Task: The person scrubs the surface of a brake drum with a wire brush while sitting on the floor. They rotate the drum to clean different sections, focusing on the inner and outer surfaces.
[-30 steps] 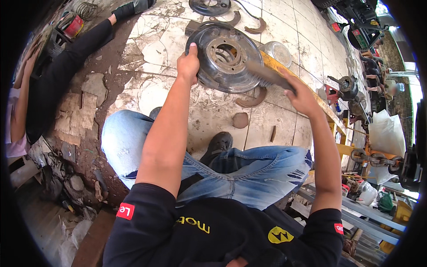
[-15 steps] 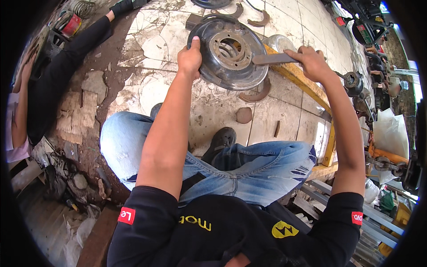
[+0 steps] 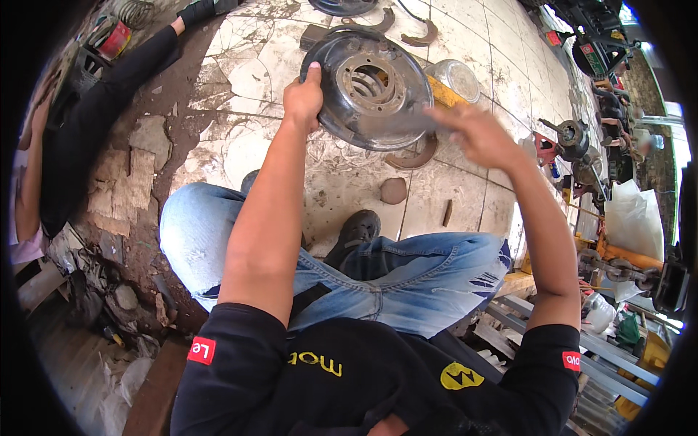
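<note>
My left hand (image 3: 304, 100) is closed on the left rim of a dark round brake backing plate (image 3: 333, 80), tilted up above the tiled floor. Through its centre hole some metal rings show. My right hand (image 3: 480, 134), blurred by motion, grips a flat metal bar (image 3: 403, 125). The bar smears across the plate's lower right face; whether it touches cannot be told. A curved brake shoe (image 3: 414, 158) lies on the tiles just below the plate.
Beyond the plate lie more brake shoes (image 3: 419, 33) and another dark plate (image 3: 343, 6). A yellow bar (image 3: 445, 94) and clear round container (image 3: 458, 78) stand right of it. A brown lump (image 3: 393, 190) sits nearer. Another person's leg (image 3: 109, 109) extends at left.
My right hand has swung down and left with the bar, which now crosses lower on the plate. My left hand and the plate have shifted slightly left.
</note>
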The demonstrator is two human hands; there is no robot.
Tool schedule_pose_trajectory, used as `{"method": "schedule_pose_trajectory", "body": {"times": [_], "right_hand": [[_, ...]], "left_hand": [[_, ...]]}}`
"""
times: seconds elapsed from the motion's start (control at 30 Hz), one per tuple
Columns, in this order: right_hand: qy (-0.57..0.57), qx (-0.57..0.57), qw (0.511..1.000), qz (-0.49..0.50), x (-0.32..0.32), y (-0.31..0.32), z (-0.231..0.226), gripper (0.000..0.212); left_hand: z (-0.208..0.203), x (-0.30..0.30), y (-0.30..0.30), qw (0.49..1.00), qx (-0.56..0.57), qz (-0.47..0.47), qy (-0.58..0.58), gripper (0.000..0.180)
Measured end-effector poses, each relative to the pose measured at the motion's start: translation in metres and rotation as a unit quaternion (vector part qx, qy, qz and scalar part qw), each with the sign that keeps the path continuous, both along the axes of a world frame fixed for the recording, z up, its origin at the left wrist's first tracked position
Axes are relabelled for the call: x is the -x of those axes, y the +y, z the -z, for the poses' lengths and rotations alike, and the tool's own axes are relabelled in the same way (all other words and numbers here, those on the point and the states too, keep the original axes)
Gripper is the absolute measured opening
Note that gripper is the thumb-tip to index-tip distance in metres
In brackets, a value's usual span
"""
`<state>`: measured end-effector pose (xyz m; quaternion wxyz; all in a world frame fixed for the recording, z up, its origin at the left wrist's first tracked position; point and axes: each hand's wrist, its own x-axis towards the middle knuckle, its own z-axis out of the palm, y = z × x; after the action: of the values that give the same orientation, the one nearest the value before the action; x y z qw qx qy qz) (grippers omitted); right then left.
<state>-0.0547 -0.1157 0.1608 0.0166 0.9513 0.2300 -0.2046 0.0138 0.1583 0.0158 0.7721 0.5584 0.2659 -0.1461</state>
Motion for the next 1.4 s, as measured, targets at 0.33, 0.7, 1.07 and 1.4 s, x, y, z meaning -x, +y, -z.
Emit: {"method": "schedule_pose_trajectory", "body": {"times": [0.33, 0.7, 1.07, 1.4], "right_hand": [[-0.123, -0.148, 0.976, 0.1, 0.062, 0.008, 0.051, 0.057], [-0.167, -0.313, 0.906, 0.233, 0.089, 0.002, 0.086, 0.06], [-0.254, -0.273, 0.882, 0.288, 0.082, -0.056, 0.098, 0.067], [-0.248, -0.181, 0.892, 0.333, 0.059, -0.08, 0.102, 0.063]], "left_hand": [[0.002, -0.003, -0.003, 0.999, -0.032, -0.001, -0.003, 0.071], [0.077, -0.03, 0.007, 0.999, -0.011, -0.002, -0.041, 0.076], [0.047, -0.018, 0.0, 1.0, -0.005, 0.025, -0.018, 0.064], [0.03, -0.016, 0.006, 0.998, 0.031, 0.038, -0.029, 0.065]]}}
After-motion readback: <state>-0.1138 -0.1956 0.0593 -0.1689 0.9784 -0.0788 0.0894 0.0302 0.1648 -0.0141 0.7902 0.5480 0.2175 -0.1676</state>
